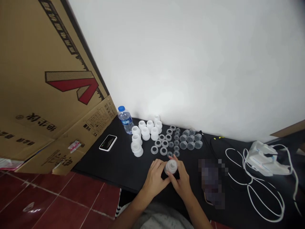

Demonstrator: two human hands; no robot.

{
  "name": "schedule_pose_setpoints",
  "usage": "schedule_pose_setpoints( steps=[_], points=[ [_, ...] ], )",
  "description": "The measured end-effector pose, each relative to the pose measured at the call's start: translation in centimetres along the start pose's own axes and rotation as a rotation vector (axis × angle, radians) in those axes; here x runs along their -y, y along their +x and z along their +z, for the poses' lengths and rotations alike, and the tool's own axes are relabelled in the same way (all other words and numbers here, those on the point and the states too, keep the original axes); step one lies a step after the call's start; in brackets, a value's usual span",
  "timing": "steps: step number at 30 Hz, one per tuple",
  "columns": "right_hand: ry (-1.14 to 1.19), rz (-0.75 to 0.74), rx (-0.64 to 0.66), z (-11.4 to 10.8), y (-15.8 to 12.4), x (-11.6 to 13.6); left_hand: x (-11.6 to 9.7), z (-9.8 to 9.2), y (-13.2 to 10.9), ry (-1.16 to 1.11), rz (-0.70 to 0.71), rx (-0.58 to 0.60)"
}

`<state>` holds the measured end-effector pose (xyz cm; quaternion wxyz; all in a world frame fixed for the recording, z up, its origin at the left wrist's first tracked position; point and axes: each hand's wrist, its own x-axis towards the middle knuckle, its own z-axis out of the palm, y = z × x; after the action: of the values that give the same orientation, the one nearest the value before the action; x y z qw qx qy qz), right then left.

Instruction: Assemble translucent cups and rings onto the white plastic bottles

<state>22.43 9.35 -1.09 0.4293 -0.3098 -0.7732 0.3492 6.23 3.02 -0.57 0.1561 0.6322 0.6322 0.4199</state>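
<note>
My left hand (156, 178) and my right hand (183, 181) meet over a black mat (124, 165), both curled round one small white plastic bottle-shaped part (171, 166). Beyond them lie several clear plastic rings (164, 143) in rows, a cluster of white bottle-shaped parts (145, 133) to the left and several clear domed caps (190, 141) to the right.
A water bottle with a blue cap (125, 119) and a white-edged phone (108, 142) sit at the mat's left. A large cardboard box (47, 95) leans at the left over red floor tiles (59, 197). White cables and a white device (260, 159) lie at the right.
</note>
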Motion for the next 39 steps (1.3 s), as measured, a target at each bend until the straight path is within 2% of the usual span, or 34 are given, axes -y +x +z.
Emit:
schedule_pose_setpoints(
  steps=[4, 7, 13, 17, 32, 39],
  points=[
    [-0.008, 0.014, 0.034, -0.4, 0.5, 0.5, 0.0, -0.5, -0.7, 0.029, -0.051, -0.009],
    [-0.017, 0.003, 0.028, -0.4, 0.5, 0.2, 0.1, -1.6, -1.1, 0.031, -0.081, -0.042],
    [-0.008, 0.068, -0.048, -0.3, 0.8, 0.1, 2.8, -4.0, -1.1, 0.093, -0.16, -0.285],
    [-0.004, 0.136, -0.103, -0.4, 1.1, 0.2, 4.8, -5.0, -1.0, 0.161, -0.198, -0.355],
    [0.032, 0.168, -0.13, -0.5, 1.1, 0.5, 6.9, -7.8, -1.0, 0.265, -0.333, -0.407],
    [0.032, 0.14, -0.139, -0.4, 1.1, 0.4, 7.5, -8.5, -1.8, 0.164, -0.436, -0.402]
  ],
)
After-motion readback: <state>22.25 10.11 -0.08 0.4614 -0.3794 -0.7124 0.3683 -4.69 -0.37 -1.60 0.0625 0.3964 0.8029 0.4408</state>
